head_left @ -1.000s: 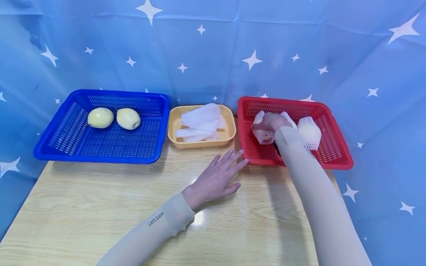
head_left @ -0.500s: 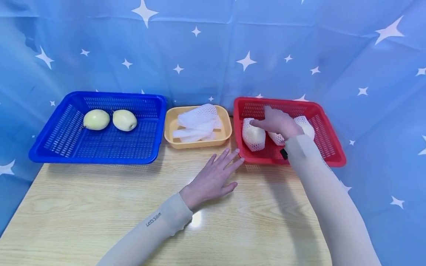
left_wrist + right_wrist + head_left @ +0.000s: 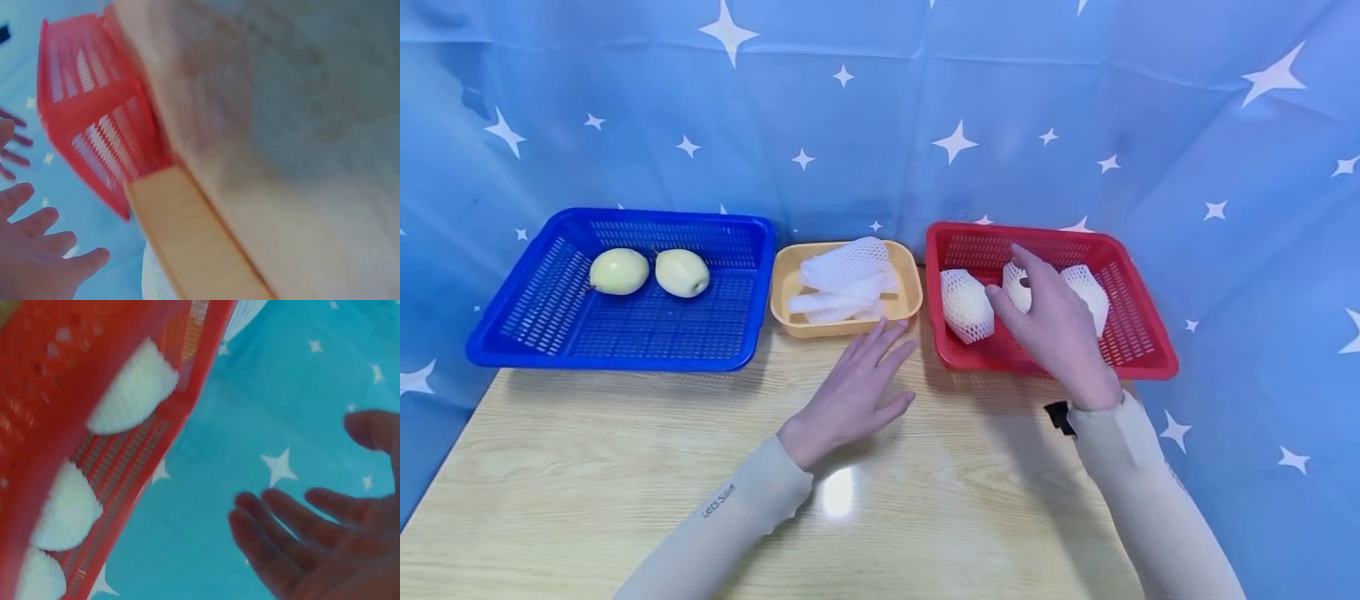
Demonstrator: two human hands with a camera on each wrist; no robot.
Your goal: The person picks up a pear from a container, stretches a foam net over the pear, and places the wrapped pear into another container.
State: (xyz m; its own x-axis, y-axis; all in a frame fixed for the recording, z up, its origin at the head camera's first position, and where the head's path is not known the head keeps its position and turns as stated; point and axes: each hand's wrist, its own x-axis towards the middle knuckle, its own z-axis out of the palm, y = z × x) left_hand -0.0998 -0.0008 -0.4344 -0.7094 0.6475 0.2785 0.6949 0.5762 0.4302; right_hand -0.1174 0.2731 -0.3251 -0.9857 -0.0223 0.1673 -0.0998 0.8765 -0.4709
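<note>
Left basket [image 3: 655, 340] and right basket [image 3: 972, 358] stand apart; tray [image 3: 820, 330] between.

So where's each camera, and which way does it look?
Head: worn there, looking forward and down at blue basket, tan tray and red basket; left hand, right hand and sleeves show.
Left wrist: worn there, facing the red basket and tan tray; left hand and other fingers show.
Right wrist: worn there, facing wrapped fruit and starry backdrop; right hand shows.
Both wrist views share the red basket.

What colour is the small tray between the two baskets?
The small tray is a light yellow-orange; the head view shows it best.
</note>
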